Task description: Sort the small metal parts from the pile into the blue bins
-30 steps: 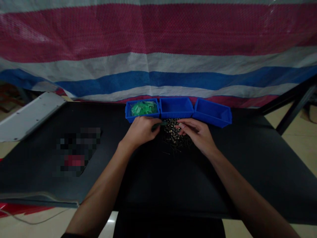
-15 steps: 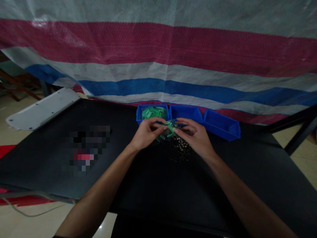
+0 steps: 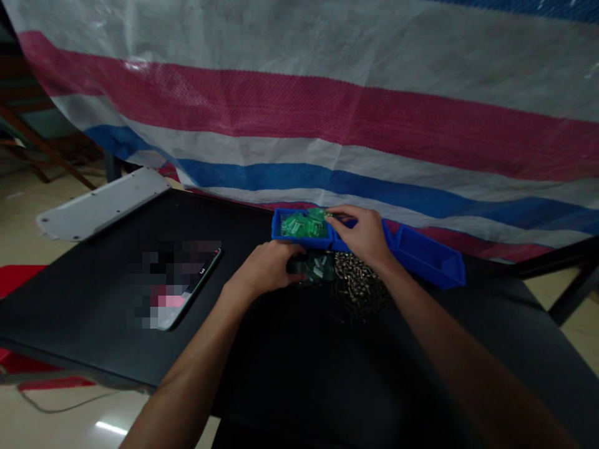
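My right hand is over the left blue bin, thumb and fingers pinched on a small green packet at the bin's right end. More green packets fill that bin. My left hand is low over the table, its thumb and fingers apart, beside some loose pale green pieces that look to lie on clear plastic. Right of these pieces, a heap of small shiny metal screws spreads under my right wrist.
The middle blue bin is partly behind my right hand; another blue bin stands to its right. On the left of the black table lies a phone, partly pixelated. Behind it is a long white panel. A striped tarp hangs at the back.
Both hands were together at a green packet above the screws. My right hand has moved to the left bin with a packet, and my left hand has come down to the loose pieces.
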